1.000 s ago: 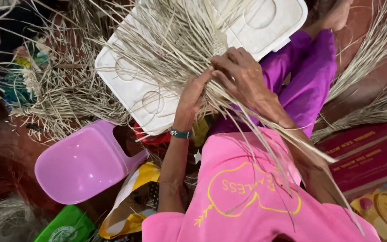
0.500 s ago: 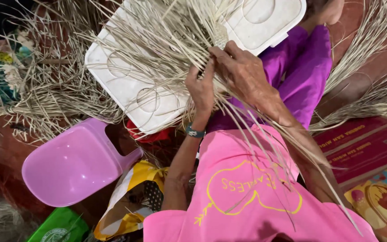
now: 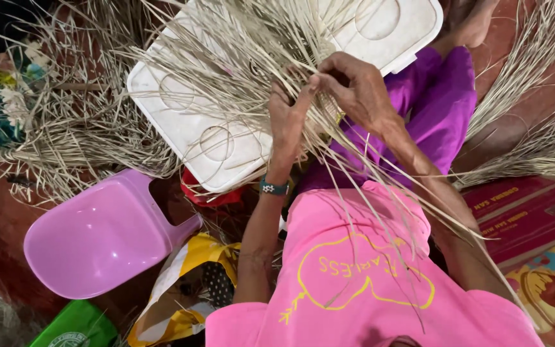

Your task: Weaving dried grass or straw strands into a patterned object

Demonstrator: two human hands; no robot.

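Observation:
A spread of pale straw strips (image 3: 245,58) lies over a white plastic lid (image 3: 181,122) on my lap. My left hand (image 3: 288,119) pinches strips at the middle of the bundle, a teal band on its wrist. My right hand (image 3: 358,87) curls over the same spot, fingers closed on strips beside a small woven patch (image 3: 319,48). Long loose strips trail down across my pink shirt (image 3: 361,270) and purple trousers (image 3: 438,109).
A pink plastic stool (image 3: 97,234) lies on its side at lower left. Heaps of cut straw (image 3: 65,135) cover the floor at left, more bundles (image 3: 541,141) at right. A yellow patterned bag (image 3: 187,283), a green bag (image 3: 75,328) and red cardboard (image 3: 534,212) lie nearby.
Both hands have shifted slightly up along the bundle, and the left fingers have come together with the right on the strips. The view has drifted a little.

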